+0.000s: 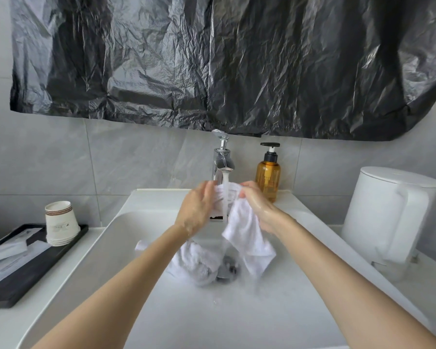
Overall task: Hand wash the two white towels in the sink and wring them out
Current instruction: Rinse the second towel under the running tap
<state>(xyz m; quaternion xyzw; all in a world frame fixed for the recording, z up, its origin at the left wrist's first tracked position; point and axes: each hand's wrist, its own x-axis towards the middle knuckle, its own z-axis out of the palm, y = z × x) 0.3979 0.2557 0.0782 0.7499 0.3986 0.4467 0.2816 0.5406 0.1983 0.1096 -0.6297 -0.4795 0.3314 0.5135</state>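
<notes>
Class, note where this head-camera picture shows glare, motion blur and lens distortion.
Head view: light glints off the crinkled black plastic sheet; head view: the running water and the held towel smear with motion; head view: the white kettle at the right edge looks soft and stretched, a wide-angle effect.

Two towels [247, 235] [196, 263], one bottle [267, 176], one kettle [378, 212]

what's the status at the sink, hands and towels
Left hand and right hand both gripping one white towel under the running faucet. Second towel lies bunched by the drain. Nothing in the way.
</notes>
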